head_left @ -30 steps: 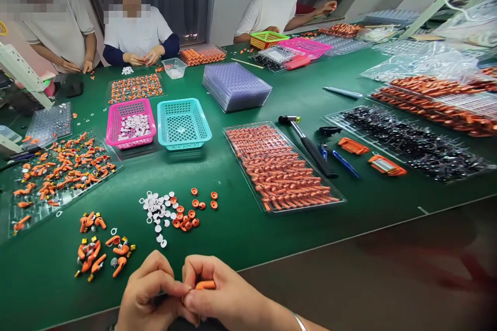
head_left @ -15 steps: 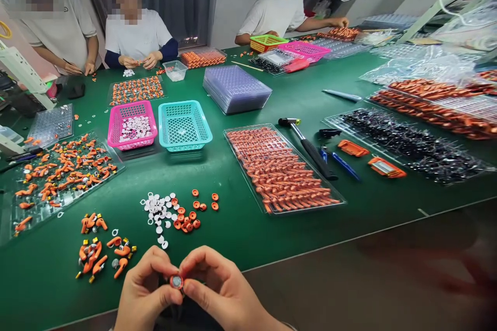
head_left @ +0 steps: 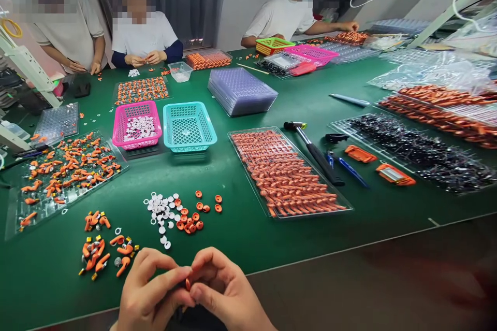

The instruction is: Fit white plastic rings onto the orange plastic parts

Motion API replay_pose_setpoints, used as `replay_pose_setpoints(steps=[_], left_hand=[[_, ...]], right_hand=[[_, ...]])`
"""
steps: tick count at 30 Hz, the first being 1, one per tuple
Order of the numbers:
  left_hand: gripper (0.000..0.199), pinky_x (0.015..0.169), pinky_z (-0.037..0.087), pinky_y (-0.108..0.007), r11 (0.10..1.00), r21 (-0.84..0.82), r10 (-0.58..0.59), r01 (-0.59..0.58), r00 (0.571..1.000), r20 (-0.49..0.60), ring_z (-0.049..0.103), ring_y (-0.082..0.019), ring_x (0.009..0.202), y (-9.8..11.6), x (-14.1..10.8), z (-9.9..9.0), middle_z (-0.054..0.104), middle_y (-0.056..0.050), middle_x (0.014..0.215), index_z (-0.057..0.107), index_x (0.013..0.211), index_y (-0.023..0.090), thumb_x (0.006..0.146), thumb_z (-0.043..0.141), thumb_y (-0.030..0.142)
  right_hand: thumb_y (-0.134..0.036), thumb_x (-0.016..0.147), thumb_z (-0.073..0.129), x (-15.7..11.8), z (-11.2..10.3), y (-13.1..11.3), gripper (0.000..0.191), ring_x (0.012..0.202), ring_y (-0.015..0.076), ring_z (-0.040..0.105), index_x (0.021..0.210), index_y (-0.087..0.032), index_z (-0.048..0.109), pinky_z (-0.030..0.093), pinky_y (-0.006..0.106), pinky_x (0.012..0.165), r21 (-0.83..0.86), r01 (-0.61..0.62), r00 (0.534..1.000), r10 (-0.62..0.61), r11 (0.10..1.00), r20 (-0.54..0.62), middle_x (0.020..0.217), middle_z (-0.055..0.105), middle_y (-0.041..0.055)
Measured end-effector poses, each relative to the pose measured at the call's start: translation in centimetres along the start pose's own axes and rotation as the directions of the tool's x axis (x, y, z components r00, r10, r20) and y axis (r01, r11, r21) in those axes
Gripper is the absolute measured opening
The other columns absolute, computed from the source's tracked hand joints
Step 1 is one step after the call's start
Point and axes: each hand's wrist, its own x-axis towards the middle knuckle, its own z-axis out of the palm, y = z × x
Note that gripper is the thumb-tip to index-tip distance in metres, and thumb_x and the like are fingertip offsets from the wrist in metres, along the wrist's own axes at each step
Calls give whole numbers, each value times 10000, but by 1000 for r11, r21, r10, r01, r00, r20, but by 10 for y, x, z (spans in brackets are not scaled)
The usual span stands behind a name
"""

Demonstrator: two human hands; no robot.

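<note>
At the near table edge my left hand (head_left: 153,289) and my right hand (head_left: 225,287) are closed, thumbs and fingertips pinching one small orange earbud part (head_left: 188,284) between them. Its rim faces me edge-on; the fingers hide most of it. Just beyond lie a heap of white round stickers (head_left: 159,209) and several orange earbud caps (head_left: 190,222). Left of my hands are loose orange earbud shells (head_left: 93,253) with yellow-tipped ends, beside a white ring (head_left: 118,231).
A clear tray of orange earbud shells (head_left: 73,165) lies at left. Pink (head_left: 115,137) and turquoise baskets (head_left: 166,137) stand mid-table. To the right are a tray of orange stems (head_left: 287,175), a hammer (head_left: 314,155) and black parts (head_left: 419,149). Co-workers (head_left: 145,36) sit opposite.
The earbud part has turned from showing its round grey face to showing its orange edge. My left fingers now cover more of it. The whole view has shifted slightly.
</note>
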Motion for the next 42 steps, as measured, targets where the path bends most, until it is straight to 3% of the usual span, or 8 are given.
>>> replay_pose_setpoints(steps=[3,8,12,20,29,42], left_hand=[[226,696,517,-276,999,43,27,-28,999,30,599,-179,770,0,1,-1,657,-39,845,691,1130,215,916,658,278],[96,636,500,-239,997,45,64,-60,994,-91,581,-143,694,7,5,1,627,-16,765,680,958,157,926,653,243],[21,639,495,-254,995,37,96,-93,990,-106,564,-145,715,9,4,0,610,-22,779,677,918,135,912,657,133],[189,667,507,-294,983,92,163,-160,986,-27,546,-175,791,5,-4,-6,608,-49,853,713,1016,131,873,656,22],[98,590,468,-289,949,178,277,-259,958,-79,543,-159,710,12,5,-7,638,-48,757,733,922,93,905,639,68],[128,594,488,-295,941,215,279,-261,959,-55,624,-159,659,12,3,-8,674,-37,691,728,874,113,931,613,120]], right_hand=[[-273,765,845,1,-3,3,292,652,74,660,889,-176,600,502,190,653,78,-5,999,2,997,44,760,725,-11],[-219,792,826,1,-3,3,202,770,70,702,935,-190,686,519,158,724,101,19,997,-26,995,70,853,776,2],[-204,794,822,1,-1,2,160,797,78,722,927,-209,733,534,151,744,124,10,996,-21,992,88,893,797,4],[-209,797,814,1,-2,1,107,767,81,731,899,-213,780,548,131,726,57,56,995,-60,997,74,891,807,10],[-171,782,812,-1,-3,7,108,738,115,735,869,-236,802,577,191,715,44,111,992,-113,993,50,875,808,20],[-172,774,815,-3,-4,12,94,721,125,725,839,-241,811,573,195,689,25,131,991,-131,991,31,841,803,20]])
